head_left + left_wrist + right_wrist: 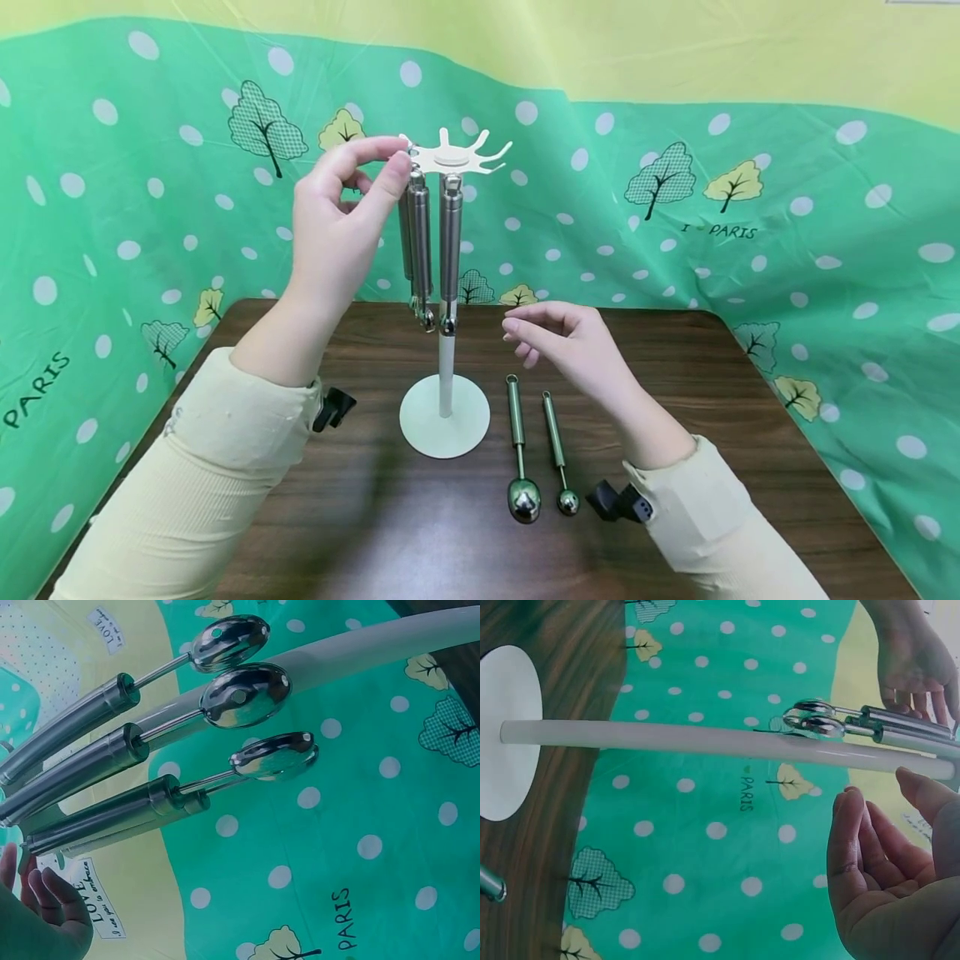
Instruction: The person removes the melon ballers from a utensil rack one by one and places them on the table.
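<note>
A white stand with a round base (420, 429), a thin pole (446, 375) and a hooked top (468, 160) stands upright on the table. Several metal melon ballers (450, 242) hang from its hooks, scoops downward. My left hand (333, 204) is raised to the left side of the hooked top, its thumb and index finger pinching the ring end of a left-hand melon baller (406, 233). My right hand (573, 337) hovers right of the pole with fingers loosely bent, holding nothing; the right wrist view shows a gap between its thumb and fingers.
Two more melon ballers lie on the dark wooden table (360, 517), right of the base: one with a larger oval scoop (523, 500), one with a small round scoop (567, 502). A green and yellow patterned cloth (600, 217) hangs behind and around the table.
</note>
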`<state>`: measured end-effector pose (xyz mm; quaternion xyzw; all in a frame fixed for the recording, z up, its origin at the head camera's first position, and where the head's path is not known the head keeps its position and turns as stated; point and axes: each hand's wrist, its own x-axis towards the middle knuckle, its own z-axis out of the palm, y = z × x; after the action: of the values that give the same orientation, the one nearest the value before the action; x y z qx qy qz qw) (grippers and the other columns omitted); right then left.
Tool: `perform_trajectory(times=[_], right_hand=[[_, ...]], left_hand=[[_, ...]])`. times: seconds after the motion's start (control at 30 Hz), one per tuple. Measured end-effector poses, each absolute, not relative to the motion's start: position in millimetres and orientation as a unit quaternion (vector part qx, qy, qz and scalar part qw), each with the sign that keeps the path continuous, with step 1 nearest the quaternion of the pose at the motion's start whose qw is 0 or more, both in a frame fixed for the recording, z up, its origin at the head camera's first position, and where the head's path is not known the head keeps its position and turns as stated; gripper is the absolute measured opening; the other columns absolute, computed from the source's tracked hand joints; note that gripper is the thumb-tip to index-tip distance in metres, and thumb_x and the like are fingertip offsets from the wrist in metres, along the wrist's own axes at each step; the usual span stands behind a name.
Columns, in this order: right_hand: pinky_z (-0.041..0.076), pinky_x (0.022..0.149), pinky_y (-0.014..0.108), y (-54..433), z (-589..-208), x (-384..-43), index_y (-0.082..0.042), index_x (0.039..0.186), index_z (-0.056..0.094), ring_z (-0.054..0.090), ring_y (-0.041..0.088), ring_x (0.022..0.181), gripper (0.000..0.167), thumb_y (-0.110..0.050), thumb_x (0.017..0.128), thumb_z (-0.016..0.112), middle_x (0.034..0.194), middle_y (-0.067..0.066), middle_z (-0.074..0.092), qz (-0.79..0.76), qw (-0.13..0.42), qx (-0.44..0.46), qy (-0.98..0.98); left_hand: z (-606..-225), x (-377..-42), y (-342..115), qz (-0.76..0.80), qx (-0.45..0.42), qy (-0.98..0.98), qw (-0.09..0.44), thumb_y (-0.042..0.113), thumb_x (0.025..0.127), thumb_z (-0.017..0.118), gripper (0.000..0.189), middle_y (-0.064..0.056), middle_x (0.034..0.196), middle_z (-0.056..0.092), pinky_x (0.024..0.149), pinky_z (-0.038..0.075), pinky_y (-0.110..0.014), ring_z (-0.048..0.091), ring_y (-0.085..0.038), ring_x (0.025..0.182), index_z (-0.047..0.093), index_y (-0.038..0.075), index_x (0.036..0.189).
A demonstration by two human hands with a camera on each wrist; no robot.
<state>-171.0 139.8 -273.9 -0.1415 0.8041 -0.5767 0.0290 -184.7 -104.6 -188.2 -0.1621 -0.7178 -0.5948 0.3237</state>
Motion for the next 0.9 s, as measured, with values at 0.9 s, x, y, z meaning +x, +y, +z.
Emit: perform_trajectory(times=[0.9], right_hand=[[0.057, 0.085, 0.034, 105.8, -248.1, -181.7, -0.007, 0.113, 0.073, 0.071, 0.022, 0.076, 0.027, -0.022, 0.09, 0.072, 0.097, 0.004, 0.074, -0.608, -0.033, -0.176, 0.774]], left_hand=[[-189.5, -177.4, -93.7, -0.554, -0.184, -0.712, 0.389, 0.024, 0.085, 0.078, 0.026, 0.019, 0.081, 0.045, 0.053, 0.033, -0.022, 0.038, -0.011, 0.066, 0.076, 0.005, 0.104]])
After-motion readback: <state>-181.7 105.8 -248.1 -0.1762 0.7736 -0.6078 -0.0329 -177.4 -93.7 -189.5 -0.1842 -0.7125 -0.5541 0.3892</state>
